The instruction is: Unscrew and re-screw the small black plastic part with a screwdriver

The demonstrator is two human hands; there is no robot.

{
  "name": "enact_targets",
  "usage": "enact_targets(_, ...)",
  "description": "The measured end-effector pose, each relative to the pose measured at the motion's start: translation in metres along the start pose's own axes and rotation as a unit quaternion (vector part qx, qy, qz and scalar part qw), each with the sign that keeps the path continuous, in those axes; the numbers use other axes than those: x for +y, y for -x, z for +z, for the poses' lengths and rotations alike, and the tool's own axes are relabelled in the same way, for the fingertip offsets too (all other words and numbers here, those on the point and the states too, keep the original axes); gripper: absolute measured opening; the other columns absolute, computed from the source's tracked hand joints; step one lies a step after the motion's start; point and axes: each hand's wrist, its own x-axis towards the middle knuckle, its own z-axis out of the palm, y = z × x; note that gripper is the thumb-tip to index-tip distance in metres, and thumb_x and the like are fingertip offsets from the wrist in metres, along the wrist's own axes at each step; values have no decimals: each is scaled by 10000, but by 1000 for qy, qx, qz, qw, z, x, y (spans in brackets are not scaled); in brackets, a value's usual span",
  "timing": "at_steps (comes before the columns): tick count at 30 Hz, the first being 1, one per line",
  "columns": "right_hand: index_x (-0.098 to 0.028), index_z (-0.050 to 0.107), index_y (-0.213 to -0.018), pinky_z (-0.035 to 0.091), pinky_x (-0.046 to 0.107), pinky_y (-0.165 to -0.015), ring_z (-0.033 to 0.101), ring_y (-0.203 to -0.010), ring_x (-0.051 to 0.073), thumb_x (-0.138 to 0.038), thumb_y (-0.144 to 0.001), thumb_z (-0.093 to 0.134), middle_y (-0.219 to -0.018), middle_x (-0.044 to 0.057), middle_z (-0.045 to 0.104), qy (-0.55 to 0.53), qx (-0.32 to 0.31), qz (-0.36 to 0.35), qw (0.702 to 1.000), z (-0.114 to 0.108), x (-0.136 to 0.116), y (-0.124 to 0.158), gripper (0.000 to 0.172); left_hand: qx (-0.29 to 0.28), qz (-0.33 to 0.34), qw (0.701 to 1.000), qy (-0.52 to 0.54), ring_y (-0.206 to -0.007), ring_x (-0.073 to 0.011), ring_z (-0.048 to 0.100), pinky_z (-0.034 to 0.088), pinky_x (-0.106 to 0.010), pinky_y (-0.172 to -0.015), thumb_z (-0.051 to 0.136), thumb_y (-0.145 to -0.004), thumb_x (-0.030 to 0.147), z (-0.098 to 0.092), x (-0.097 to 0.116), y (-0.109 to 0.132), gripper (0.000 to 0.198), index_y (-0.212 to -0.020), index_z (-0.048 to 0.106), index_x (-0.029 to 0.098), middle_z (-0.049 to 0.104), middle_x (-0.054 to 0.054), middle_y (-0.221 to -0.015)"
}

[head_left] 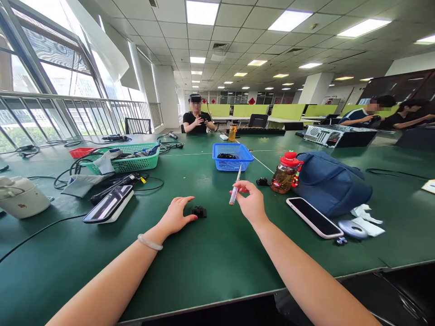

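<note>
My right hand [250, 202] pinches a slim screwdriver [234, 194] with a clear handle, held above the table, its thin shaft pointing up and away from me. On the green tabletop, my left hand [175, 215] rests beside a small black part [199, 211], its thumb and fingers spread at the part's left side. The thumb tip is right by the part; I cannot tell if it touches. Ahead of both hands stands a blue plastic basket [233, 166] with black pieces [227, 156] inside.
Leftward are a green basket [141, 162] of gloves, cables and a pouch-like case [110, 203]. To the right stand a red-lidded bottle [284, 174], a navy bag [335, 181], a phone [314, 217] and tape [353, 229]. A person [195, 118] sits opposite; others sit far right.
</note>
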Motion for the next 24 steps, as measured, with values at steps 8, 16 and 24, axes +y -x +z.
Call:
enact_targets(8,-126,558,-711,346,166,-591,426,-600,55,-578,-909,378,-661,19,507,-15,-166,-80,983,5,-22,18,525,-31,28,999,-5,-1215,-273,480,378,-463,-1104,679,-741,423,7,3,-2,354,-1055,685,259,631,-52,-1202)
enact_targets(16,-145,626,-711,326,179,-641,424,-609,63,-595,-954,246,-640,31,526,100,-270,-233,929,16,-23,35,637,-26,34,999,-4,-1165,-263,516,418,-443,-1058,645,-764,454,10,6,1,357,-1044,659,234,654,-64,-1128)
enact_targets(24,-156,627,-781,323,162,-648,471,-640,49,-501,-936,402,-712,7,573,121,-276,-234,924,27,-12,38,440,-43,31,999,-3,-1181,-256,487,403,-439,-1062,616,-788,420,7,13,4,308,-1034,637,236,644,-48,-1132)
